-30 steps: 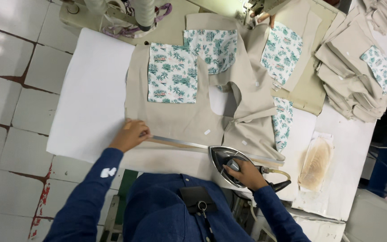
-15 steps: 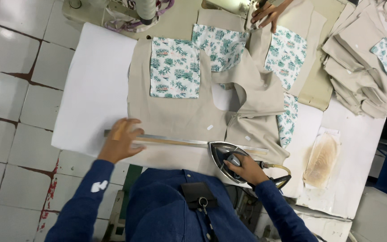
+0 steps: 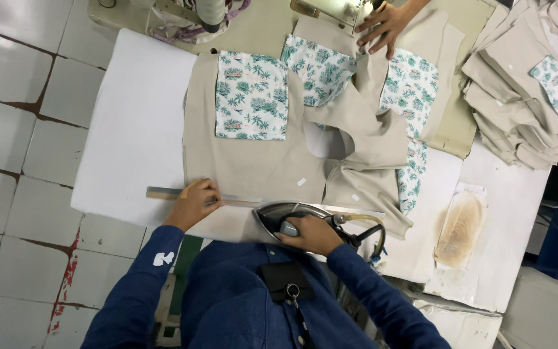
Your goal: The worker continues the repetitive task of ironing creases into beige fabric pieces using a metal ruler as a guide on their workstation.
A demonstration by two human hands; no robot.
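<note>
My left hand (image 3: 195, 201) presses flat on a long metal ruler (image 3: 163, 192) that lies across the near edge of a beige garment piece (image 3: 247, 165). A floral printed pocket panel (image 3: 252, 95) sits on the upper part of that piece. My right hand (image 3: 308, 234) grips the handle of a grey steam iron (image 3: 278, 213), which rests on the beige hem just right of my left hand. Both arms wear dark blue sleeves.
The white padded ironing table (image 3: 130, 129) runs under the cloth. A scorched iron rest pad (image 3: 460, 226) lies to the right. A stack of folded beige pieces (image 3: 518, 90) sits at the far right. Another person's hand (image 3: 385, 26) holds fabric at the top, by a sewing machine.
My left hand and the ruler have stayed on the hem while the iron has slid left along it toward my left hand. The other person's hand has shifted on the far fabric.
</note>
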